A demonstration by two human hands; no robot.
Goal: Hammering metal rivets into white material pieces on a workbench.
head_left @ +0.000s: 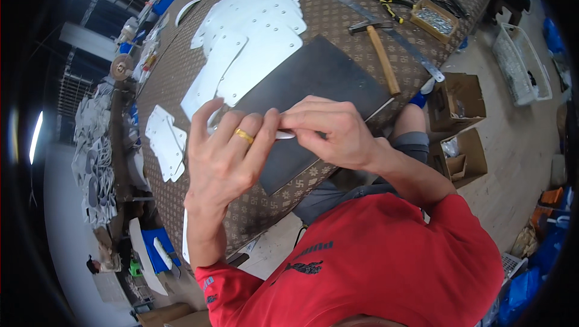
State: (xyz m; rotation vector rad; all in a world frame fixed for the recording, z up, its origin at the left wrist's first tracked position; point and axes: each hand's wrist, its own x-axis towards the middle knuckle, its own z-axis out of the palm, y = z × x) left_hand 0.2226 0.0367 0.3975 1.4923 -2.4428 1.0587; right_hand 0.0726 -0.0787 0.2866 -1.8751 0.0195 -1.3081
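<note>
My left hand, with a gold ring on one finger, and my right hand meet over a dark flat board on the table. Between them a small white piece shows only its tip; the fingers cover the rest. Both hands are closed around it, the right one in a pinch. Just beyond my left hand lies a spread pile of white sheet pieces with rounded corners and small metal studs. A smaller stack of such pieces lies to the left.
A wooden-handled hammer rests right of the board, beside a long steel ruler. Farther right stand a box of small metal parts and yellow-handled pliers. Cardboard boxes and a white plastic crate are on the floor.
</note>
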